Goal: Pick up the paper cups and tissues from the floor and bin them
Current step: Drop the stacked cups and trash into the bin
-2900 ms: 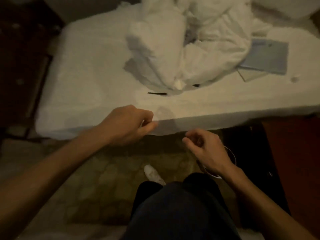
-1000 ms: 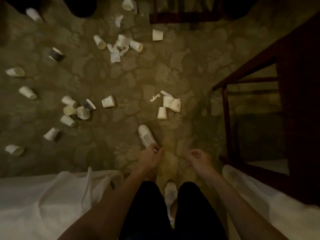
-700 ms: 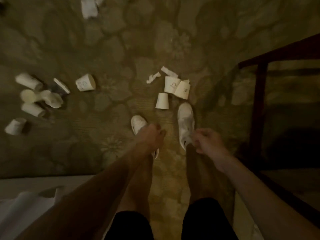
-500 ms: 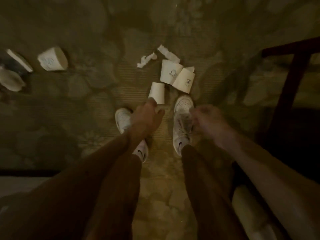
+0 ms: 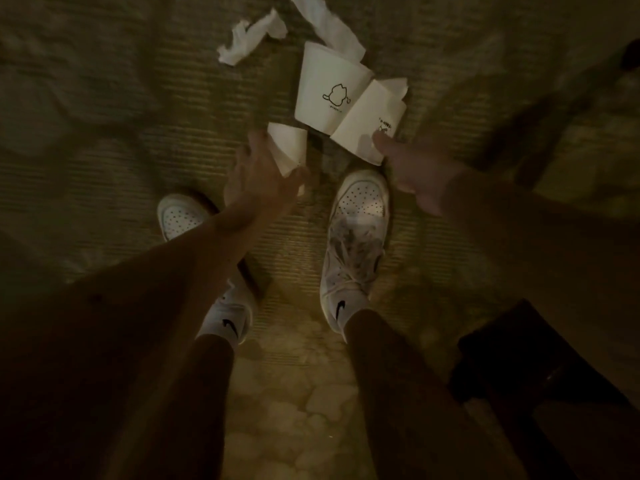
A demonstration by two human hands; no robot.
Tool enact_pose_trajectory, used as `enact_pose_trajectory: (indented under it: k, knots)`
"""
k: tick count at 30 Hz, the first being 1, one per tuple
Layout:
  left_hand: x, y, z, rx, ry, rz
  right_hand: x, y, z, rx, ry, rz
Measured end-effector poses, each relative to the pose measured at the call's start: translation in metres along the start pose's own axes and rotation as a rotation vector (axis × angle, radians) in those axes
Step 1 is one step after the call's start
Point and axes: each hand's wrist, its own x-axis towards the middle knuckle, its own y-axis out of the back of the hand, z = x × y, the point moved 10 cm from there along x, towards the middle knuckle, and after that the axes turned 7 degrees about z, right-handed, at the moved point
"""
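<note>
Three white paper cups lie on the patterned carpet just ahead of my shoes. My left hand (image 5: pixel 263 174) grips the small plain cup (image 5: pixel 289 143), with fingers on its left side and thumb at its lower right. Beside it lies a cup with a cat drawing (image 5: pixel 329 91), and a third printed cup (image 5: pixel 367 126) leans against that one. My right hand (image 5: pixel 415 171) reaches the third cup, one fingertip touching its lower edge. A twisted tissue (image 5: pixel 249 39) and a longer tissue strip (image 5: pixel 329 26) lie beyond the cups. Another tissue scrap (image 5: pixel 394 86) peeks from behind the third cup.
My white shoes, left shoe (image 5: pixel 180 216) and right shoe (image 5: pixel 360 237), stand on the carpet right behind the cups. Dark wooden furniture (image 5: pixel 540 362) stands at the lower right, with more dark shapes at the right edge. No bin is in view.
I have turned from the bed, stepped to the cups and bent down. Both hands dropped to the floor; the left closed round the small cup and the right reached the printed cup.
</note>
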Motion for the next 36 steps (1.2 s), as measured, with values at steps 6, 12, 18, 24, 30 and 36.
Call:
enact_pose_trajectory:
  k: [6, 12, 18, 24, 30, 36]
  knots:
    - [0.013, -0.017, 0.004, -0.011, -0.030, -0.055, 0.020, -0.006, 0.000, 0.095, 0.002, 0.024]
    - [0.021, -0.020, 0.002, -0.061, -0.072, -0.078, 0.030, -0.005, -0.007, 0.103, 0.045, 0.093]
    - [0.018, -0.014, -0.005, -0.091, -0.084, -0.115, 0.023, -0.013, -0.022, 0.118, 0.114, 0.020]
    - [-0.018, -0.013, -0.002, -0.297, -0.056, -0.288, -0.008, -0.014, -0.021, 0.076, 0.116, -0.073]
    - [-0.047, 0.003, 0.025, -0.557, -0.031, -0.430, -0.041, -0.022, -0.011, 0.060, 0.084, -0.200]
    - [-0.055, 0.011, 0.055, -0.643, -0.123, -0.529, -0.070, -0.027, -0.022, 0.194, 0.064, -0.322]
